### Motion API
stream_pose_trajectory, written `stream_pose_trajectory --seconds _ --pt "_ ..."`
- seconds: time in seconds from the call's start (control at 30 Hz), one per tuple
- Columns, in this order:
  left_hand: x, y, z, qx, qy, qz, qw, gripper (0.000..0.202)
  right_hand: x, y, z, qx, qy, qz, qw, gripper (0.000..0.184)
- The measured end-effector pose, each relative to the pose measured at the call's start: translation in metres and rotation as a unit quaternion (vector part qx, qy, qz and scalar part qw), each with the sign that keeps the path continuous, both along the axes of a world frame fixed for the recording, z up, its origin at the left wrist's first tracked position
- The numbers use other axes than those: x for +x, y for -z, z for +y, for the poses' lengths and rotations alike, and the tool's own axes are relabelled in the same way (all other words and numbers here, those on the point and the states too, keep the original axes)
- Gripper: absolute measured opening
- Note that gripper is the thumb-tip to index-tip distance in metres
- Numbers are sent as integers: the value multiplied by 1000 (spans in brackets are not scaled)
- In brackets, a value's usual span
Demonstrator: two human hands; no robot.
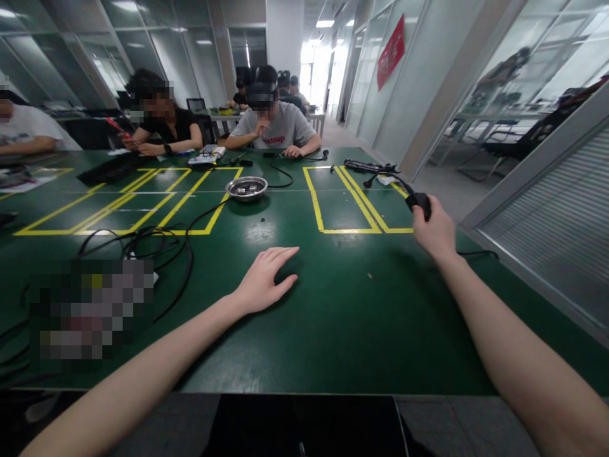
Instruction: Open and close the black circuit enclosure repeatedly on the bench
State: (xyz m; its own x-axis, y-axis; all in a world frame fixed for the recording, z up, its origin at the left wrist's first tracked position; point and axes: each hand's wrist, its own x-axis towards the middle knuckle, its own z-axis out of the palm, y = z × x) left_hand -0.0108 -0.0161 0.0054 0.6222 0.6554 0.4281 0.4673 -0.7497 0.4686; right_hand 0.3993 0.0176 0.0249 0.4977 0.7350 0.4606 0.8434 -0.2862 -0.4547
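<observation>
My right hand [438,230] is closed around a black box-shaped device [419,205] at the right side of the green table [333,343]. A short black cord [397,176] runs from the device to a small rounded end; its exact kind is not clear. My left hand [266,279] is over the middle of the table, fingers stretched forward and thumb apart, holding nothing. Beyond it stands a round metal bowl [247,190] with small metallic pieces inside. Whether the left hand touches the tabletop cannot be told.
Looped black cables [157,238] lie at the left beside a blurred-out item [95,311]. Yellow tape [349,231] marks rectangles on the table. Across it sits a person in a grey shirt [290,124], with others further left. Dark slender items [371,166] lie near the far right edge.
</observation>
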Motion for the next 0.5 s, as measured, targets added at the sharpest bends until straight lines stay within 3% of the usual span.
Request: stream_pose_trajectory --seconds 0.13,0.33,0.5 --pt "-1 0 0 -9 1 5 1000 52 -2 3 -4 -51 41 28 997 61" --pt "-3 -1 0 -13 9 8 1000 50 1 -7 -12 88 60 37 994 61" --pt "-2 -1 0 -18 4 11 1000 51 10 3 -8 -9 85 43 995 57"
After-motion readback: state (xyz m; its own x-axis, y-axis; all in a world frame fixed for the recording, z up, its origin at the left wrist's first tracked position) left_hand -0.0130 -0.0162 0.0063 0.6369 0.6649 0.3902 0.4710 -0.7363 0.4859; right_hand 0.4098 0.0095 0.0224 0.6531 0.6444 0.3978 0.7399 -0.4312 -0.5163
